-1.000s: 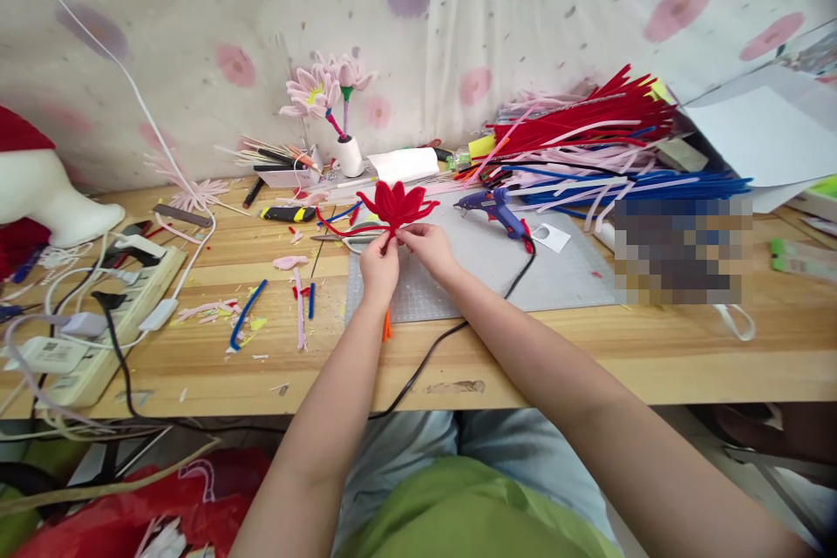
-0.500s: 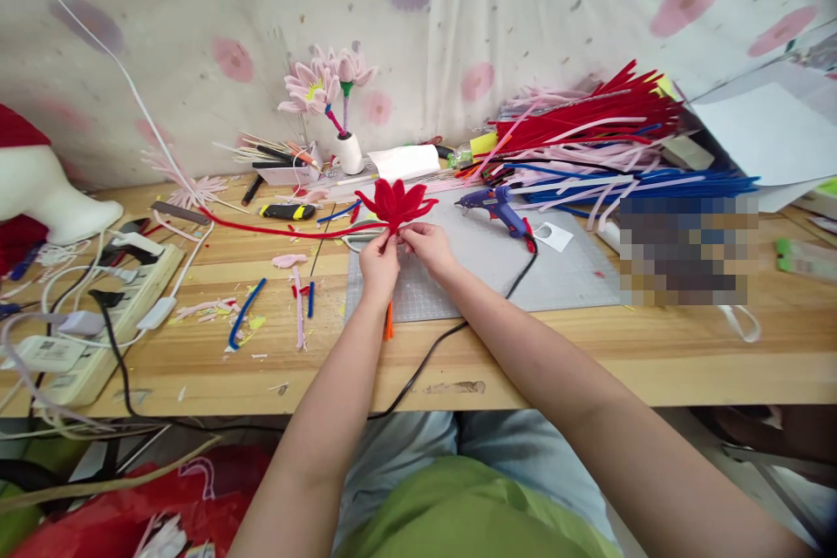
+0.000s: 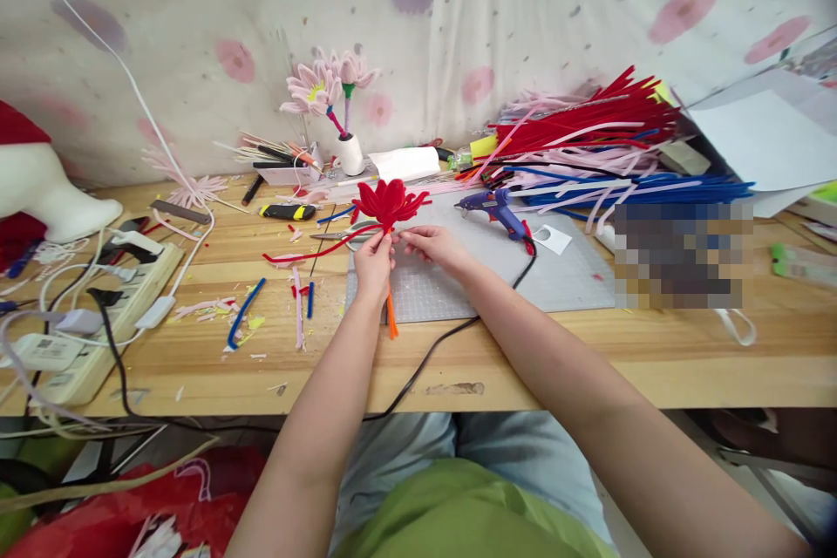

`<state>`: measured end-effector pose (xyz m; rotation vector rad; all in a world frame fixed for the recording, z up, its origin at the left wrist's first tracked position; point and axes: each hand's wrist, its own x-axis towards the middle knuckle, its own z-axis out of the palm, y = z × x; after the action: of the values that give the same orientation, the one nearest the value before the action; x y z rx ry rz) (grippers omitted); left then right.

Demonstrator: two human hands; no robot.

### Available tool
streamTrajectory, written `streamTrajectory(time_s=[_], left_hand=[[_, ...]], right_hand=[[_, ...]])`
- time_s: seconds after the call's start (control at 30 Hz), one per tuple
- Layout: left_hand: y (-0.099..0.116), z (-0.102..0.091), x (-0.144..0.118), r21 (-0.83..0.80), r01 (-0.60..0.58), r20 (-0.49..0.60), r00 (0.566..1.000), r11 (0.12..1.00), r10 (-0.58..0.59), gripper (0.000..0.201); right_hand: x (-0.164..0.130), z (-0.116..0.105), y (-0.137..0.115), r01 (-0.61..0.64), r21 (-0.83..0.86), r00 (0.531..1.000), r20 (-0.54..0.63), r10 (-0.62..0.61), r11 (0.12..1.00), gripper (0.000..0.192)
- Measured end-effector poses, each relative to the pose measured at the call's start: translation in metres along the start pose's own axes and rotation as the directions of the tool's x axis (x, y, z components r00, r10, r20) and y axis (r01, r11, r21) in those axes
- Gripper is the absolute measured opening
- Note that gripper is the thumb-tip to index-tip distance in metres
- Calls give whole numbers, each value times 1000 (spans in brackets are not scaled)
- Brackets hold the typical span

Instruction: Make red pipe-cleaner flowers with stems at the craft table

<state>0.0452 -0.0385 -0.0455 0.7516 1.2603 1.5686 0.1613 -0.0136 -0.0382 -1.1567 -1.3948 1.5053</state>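
Observation:
My left hand (image 3: 375, 266) is closed in a pinch on the base of a red pipe-cleaner flower (image 3: 391, 201), whose petals fan out above the fingers. Below that hand hangs an orange stem (image 3: 391, 314). From the flower's base a loose red pipe cleaner (image 3: 314, 256) curves out to the left. Just right of the flower's base is my right hand (image 3: 432, 244), its thumb and forefinger pressed together; I cannot make out what, if anything, lies between them. Behind the left hand, a pair of scissors (image 3: 340, 235) lies partly hidden.
A grey cutting mat (image 3: 432, 301) carries a blue glue gun (image 3: 495, 211) with its black cord. Bundled pipe cleaners (image 3: 588, 118) lie at the back right. A white vase (image 3: 350, 155) holds pink flowers. At left are a power strip (image 3: 105, 340) and a utility knife (image 3: 288, 212).
The red pipe cleaner's loose part reaches less far left and now curves downward. The flower has turned slightly in my left hand. My right hand has shifted a little right, away from the base.

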Motion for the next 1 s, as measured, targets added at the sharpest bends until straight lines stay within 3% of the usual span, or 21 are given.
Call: streamTrajectory(time_s=[0.1,0.17,0.2,0.27,0.33,0.37,0.43,0.5,0.6,0.73,0.8,0.9,1.0], left_hand=[[0,-1,1,7,-10,-10,1000,1000,10,21],[0,-2,1,6,-19,-12,1000,1000,19,21],[-1,-2,2,5,-24,-12,1000,1000,24,20],[-3,-2,2,7,-37,-6,999,999,37,19],[-4,-2,3,17,-43,-4,999,999,43,20],[-4,-2,3,21,-41,-5,999,999,41,20],[-5,-2,4,22,-32,-14,999,999,32,21],[-5,-3,5,15,-20,-24,1000,1000,20,20],[-5,-5,6,0,-3,-37,999,1000,3,17],[-6,-7,8,-8,0,-36,999,1000,0,16],[-6,-6,9,3,-5,-32,999,1000,5,17],[-8,-6,8,20,-17,-25,1000,1000,18,17],[-10,-5,8,55,-30,-10,999,998,31,17]], right_hand=[[-16,-40,-18,-8,-282,984,169,58,959,29],[-28,-73,-29,-59,-469,967,191,167,881,27],[-34,-89,-34,-102,-571,963,150,225,815,26],[-44,-118,-39,-230,-764,951,-44,307,603,30],[-48,-138,-37,-341,-845,936,-267,229,412,35],[-47,-144,-33,-367,-851,930,-349,119,375,37],[-40,-148,-21,-327,-856,902,-410,-139,401,39],[-29,-144,-7,-211,-868,880,-369,-299,450,39],[-13,-133,13,-175,-813,866,-396,-305,556,33],[-12,-126,20,-135,-636,803,-520,-293,760,31],[-20,-126,15,-40,-521,844,-475,-251,853,33],[-34,-119,4,103,-327,957,-226,-184,940,37],[-41,-98,-4,143,-254,985,-59,-163,957,38]])
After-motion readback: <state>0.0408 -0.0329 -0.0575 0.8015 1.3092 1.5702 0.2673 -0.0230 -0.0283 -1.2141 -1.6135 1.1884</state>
